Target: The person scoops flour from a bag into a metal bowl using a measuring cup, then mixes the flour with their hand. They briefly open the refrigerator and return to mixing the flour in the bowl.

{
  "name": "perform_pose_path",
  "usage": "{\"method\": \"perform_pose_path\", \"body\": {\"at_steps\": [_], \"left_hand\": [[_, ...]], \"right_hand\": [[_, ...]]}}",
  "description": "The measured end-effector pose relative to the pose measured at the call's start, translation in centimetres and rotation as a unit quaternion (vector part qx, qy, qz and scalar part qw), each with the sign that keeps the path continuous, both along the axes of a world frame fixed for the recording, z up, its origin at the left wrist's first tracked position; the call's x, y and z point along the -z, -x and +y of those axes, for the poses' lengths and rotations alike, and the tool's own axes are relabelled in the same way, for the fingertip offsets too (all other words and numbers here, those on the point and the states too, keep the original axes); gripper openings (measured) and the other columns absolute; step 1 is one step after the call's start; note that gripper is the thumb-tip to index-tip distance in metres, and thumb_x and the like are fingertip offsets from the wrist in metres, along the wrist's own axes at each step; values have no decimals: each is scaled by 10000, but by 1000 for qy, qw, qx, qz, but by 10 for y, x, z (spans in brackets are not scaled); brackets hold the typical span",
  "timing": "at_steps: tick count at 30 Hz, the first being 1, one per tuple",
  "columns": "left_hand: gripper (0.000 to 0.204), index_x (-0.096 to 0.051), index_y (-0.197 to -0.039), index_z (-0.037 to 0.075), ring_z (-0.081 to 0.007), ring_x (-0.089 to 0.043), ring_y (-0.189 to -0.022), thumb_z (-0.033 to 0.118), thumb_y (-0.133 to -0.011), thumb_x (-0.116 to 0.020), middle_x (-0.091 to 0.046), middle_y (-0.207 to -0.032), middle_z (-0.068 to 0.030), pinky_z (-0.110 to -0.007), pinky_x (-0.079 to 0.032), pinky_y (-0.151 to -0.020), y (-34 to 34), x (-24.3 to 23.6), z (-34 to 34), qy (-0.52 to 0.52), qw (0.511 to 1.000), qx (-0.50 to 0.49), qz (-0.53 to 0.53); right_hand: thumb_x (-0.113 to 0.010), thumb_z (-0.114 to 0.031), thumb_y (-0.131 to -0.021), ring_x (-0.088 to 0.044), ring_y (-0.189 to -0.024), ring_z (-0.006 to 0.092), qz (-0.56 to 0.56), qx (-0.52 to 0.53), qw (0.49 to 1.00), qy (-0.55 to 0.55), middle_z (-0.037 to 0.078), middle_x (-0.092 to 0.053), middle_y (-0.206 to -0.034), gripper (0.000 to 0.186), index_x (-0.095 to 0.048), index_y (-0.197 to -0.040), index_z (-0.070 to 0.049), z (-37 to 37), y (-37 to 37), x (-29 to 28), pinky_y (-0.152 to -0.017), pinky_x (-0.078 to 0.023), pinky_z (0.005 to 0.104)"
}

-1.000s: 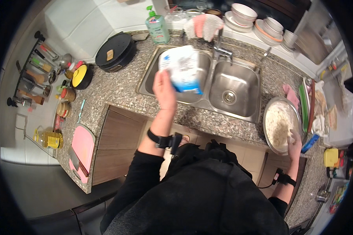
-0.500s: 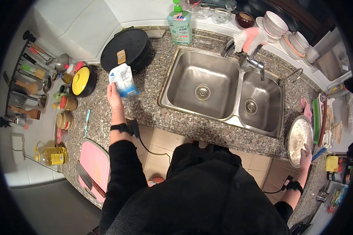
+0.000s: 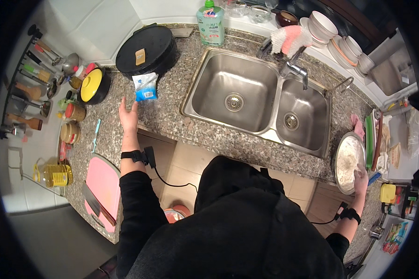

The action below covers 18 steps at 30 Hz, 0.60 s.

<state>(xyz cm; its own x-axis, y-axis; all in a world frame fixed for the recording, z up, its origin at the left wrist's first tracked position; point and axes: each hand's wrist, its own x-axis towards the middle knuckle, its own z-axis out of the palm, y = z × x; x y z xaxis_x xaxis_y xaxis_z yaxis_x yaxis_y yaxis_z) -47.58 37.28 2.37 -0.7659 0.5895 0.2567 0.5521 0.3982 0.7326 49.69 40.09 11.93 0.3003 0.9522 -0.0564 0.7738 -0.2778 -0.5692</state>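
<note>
My left hand (image 3: 128,114) is held over the counter with its fingers apart and nothing in it. Just beyond its fingertips a small white-and-blue plastic packet (image 3: 145,87) rests on the counter, against the front of a round black lidded appliance (image 3: 146,50). At the far right, my right hand (image 3: 360,180) reaches over the near right rim of a metal bowl (image 3: 338,173). Its fingers look stretched out and dusted white, at the white flour-like powder (image 3: 349,156) inside. Where exactly the fingertips touch is hard to make out.
A double steel sink (image 3: 271,131) with a faucet (image 3: 295,69) lies between my hands. On the left are a pink cutting board (image 3: 104,179) with a knife (image 3: 99,204), a yellow-lidded pot (image 3: 94,87), jars and an oil bottle (image 3: 56,175). A green soap bottle (image 3: 211,25) stands behind.
My left hand has let go of the packet, which now rests on the counter, and has drawn back toward me. My right hand stays at the bowl. The whole view has shifted slightly.
</note>
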Motion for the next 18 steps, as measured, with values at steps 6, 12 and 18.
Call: {"method": "perform_pose_path", "body": {"at_steps": [6, 12, 18], "left_hand": [[468, -561, -1245, 5, -242, -566, -1113, 174, -833, -707, -596, -1190, -152, -334, -445, -936, -47, 8, -22, -90, 989, -26, -115], [413, -598, -1177, -15, -143, -606, -932, 158, -823, -720, -652, -1049, -87, -263, -474, -815, -47, -10, 5, -76, 978, -40, -190], [580, -588, -1233, 15, -298, -577, -1145, 371, -789, -697, -611, -1210, -188, -373, -455, -948, 28, -6, 85, 134, 980, -138, -42]], "right_hand": [[-604, -55, -876, -552, -1058, 206, -34, -82, 994, -68, 104, -588, -1140, 299, -593, -1171, -9, 2, -14, -13, -923, -427, 306], [-588, -32, -884, -559, -1055, 214, 3, -97, 992, -77, 115, -578, -1157, 281, -587, -1162, 9, -15, -18, -15, -931, -425, 308], [-595, -52, -889, -550, -1061, 192, -1, -40, 996, -78, 79, -605, -1146, 295, -581, -1181, -12, -32, 14, -14, -912, -429, 307]]}}
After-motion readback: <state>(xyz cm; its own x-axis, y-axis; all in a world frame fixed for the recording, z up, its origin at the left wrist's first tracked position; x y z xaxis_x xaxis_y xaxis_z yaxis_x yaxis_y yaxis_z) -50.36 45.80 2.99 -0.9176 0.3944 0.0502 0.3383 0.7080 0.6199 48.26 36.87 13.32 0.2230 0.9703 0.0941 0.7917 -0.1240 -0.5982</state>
